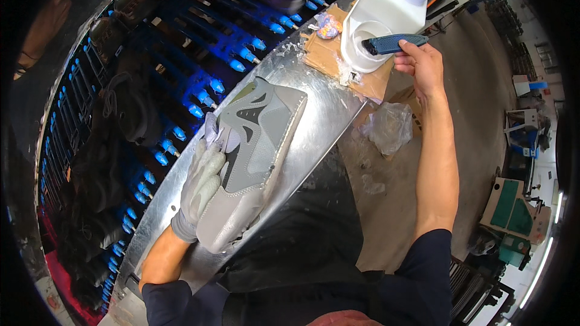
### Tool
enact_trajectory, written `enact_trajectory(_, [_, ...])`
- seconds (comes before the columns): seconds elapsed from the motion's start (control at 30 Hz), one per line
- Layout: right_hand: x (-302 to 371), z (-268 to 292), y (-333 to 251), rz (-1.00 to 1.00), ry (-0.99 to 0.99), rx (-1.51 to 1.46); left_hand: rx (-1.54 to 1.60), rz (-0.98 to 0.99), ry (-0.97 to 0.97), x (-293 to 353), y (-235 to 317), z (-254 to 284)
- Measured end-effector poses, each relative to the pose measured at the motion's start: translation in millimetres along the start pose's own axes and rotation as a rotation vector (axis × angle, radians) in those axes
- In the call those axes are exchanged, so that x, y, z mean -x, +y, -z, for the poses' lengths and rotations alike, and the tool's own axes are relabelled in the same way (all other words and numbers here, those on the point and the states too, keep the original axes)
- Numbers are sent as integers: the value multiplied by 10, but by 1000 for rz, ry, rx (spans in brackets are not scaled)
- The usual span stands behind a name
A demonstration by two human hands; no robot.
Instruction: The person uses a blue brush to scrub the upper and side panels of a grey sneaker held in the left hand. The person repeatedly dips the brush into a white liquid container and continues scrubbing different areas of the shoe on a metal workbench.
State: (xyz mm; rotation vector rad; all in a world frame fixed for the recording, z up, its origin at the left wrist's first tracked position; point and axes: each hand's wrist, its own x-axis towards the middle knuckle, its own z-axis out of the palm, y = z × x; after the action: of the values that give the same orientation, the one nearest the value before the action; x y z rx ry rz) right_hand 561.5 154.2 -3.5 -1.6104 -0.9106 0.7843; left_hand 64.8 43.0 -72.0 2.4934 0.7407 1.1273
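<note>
Shoe [257, 136]: grey, lt/dk panels, stitched edge, over metal surface [320, 115], contact unclear. L hand [202, 178]: gloved, grip on shoe, hides part of side. R hand [426, 67]: bare, grip holding blue brush [391, 43], tip at opening of wht bottle [389, 9]. Cardboard [323, 54] under bottle. Beyond: blue-tipped rods [216, 86], dk shoes [130, 108].

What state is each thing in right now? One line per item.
Left hand: gloved, gripping the shoe
Right hand: bare, pinching the brush
Grey shoe: on its side, unlaced
Brush: bristle end in the container's opening
White container: open
Cardboard: torn-edged, soiled
Metal bench: residue-smeared near the cardboard
Clear plastic bag: crumpled
</note>
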Motion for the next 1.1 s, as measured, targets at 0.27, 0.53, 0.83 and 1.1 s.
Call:
enact_trajectory(0.27, [161,284,307,-26,-276,-553,-100,-101,-121,199,-138,179])
enact_trajectory(0.53, [1071,-180,489,-162,-413,-752,201,492,-136,576,-298,18])
enact_trajectory(0.83, [2477,-717,364,433,-304,-308,109,450,-272,310,-144,82])
enact_trajectory(1.1, [2448,-755,205,693,-278,-114,74,427,-285,279,-129,76])
